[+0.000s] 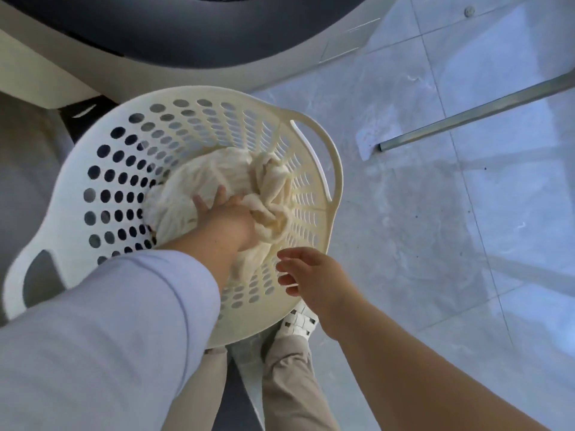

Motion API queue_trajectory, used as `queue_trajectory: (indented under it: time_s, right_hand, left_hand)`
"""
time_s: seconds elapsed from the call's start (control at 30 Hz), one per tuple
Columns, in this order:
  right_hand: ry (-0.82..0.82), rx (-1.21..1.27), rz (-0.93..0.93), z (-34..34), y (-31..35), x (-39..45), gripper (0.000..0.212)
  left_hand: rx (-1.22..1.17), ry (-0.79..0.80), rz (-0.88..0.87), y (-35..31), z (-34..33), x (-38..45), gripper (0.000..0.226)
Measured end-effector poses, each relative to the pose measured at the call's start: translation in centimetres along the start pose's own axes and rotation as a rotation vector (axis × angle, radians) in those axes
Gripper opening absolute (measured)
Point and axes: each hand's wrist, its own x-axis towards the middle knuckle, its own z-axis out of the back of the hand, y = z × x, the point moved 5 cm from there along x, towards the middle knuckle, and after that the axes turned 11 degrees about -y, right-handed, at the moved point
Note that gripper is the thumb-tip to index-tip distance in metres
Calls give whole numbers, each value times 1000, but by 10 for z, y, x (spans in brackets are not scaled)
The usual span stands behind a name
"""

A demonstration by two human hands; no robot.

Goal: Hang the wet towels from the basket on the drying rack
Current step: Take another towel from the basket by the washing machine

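A round cream laundry basket (102, 169) with many holes stands on the floor below me. Cream wet towels (273, 181) lie crumpled at its bottom. My left hand (227, 219) reaches down inside the basket and grips a bunch of towel cloth. My right hand (308, 272) hovers over the basket's near rim with relaxed fingers, holding nothing. Only one metal leg (473, 116) that may belong to the drying rack shows at the right.
A washing machine (186, 35) with a dark round door stands just behind the basket. Grey glossy tiles (435, 228) cover the floor to the right. My feet and a white woven shoe (298, 321) are under the basket's near edge.
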Motion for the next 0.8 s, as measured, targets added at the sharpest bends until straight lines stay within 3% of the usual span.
queue_trajectory:
  time_s: [0.1, 0.17, 0.23, 0.37, 0.47, 0.6, 0.8]
  right_hand:
    - [-12, -13, 0, 10, -1, -4, 16]
    - [-32, -12, -4, 17, 1, -10, 16]
    - [-53, -26, -11, 22, 6, -20, 15]
    - [-62, -73, 11, 31, 27, -54, 18]
    - [-65, -123, 75, 38, 49, -86, 17]
    - [-69, -112, 132, 55, 78, -140, 23]
    - [-104, -69, 252, 97, 128, -226, 35]
  left_hand:
    - [-169, -112, 39, 7, 10, -8, 36]
    - [-473, -170, 103, 20, 18, -28, 26]
    - [-653, -155, 173, 36, 25, -56, 34]
    - [-646, -154, 226, 64, 52, -112, 35]
    - [-901, -208, 243, 77, 92, -152, 35]
    - [-1072, -380, 175, 87, 168, -215, 32]
    - [-1093, -511, -128, 72, 273, -320, 7]
